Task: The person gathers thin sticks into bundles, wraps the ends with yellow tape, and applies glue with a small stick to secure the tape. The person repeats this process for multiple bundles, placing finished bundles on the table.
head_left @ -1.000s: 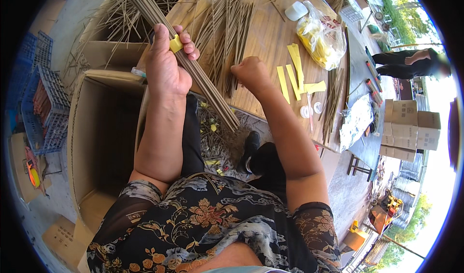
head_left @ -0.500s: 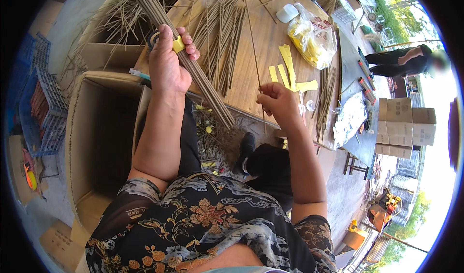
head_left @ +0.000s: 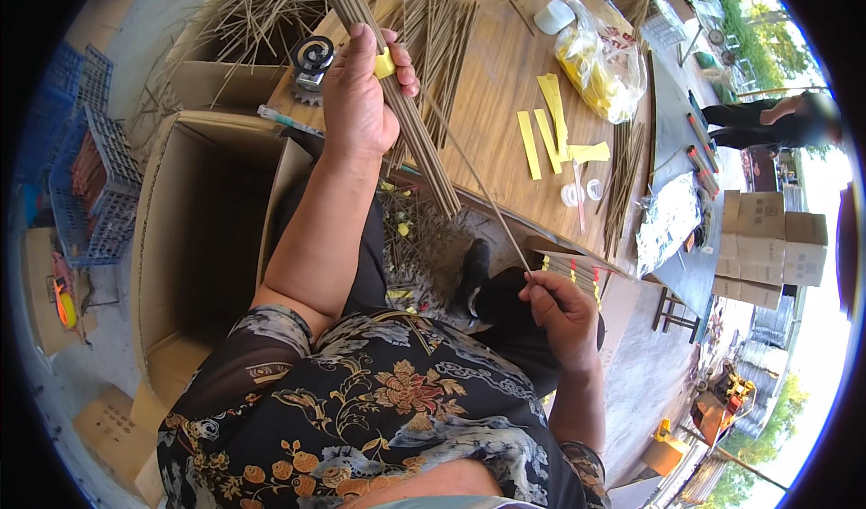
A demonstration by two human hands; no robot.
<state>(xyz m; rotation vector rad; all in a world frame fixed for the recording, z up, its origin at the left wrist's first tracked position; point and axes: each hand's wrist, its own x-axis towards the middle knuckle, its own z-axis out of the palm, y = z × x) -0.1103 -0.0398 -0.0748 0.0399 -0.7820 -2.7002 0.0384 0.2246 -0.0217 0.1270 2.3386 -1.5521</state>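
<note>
My left hand [head_left: 359, 112] is wrapped round a bundle of thin brown sticks [head_left: 428, 153], held slanting above the table's near edge. A yellow band [head_left: 385, 64] circles the bundle at my fingers. Lower and to the right, my right hand [head_left: 566, 318] pinches the near end of a single brown stick [head_left: 490, 204]. That stick slants up and left, its far part passing by the bundle; whether they touch I cannot tell. Behind the bundle, loose sticks [head_left: 458, 45] lie on the wooden table [head_left: 501, 85]. Yellow paper strips [head_left: 529, 146] lie further right on it.
A clear bag of yellow material [head_left: 597, 72] and a white container [head_left: 554, 17] stand on the table. An open cardboard box [head_left: 194, 265] is at my left, with blue crates [head_left: 101, 162] beyond. Another person [head_left: 767, 121] stands far right. Banded sticks [head_left: 577, 270] sit under the table edge.
My right hand has moved down and toward me, and its stick has swung from nearly upright to slanting. My left hand and the bundle have shifted right and slightly away in the picture.
</note>
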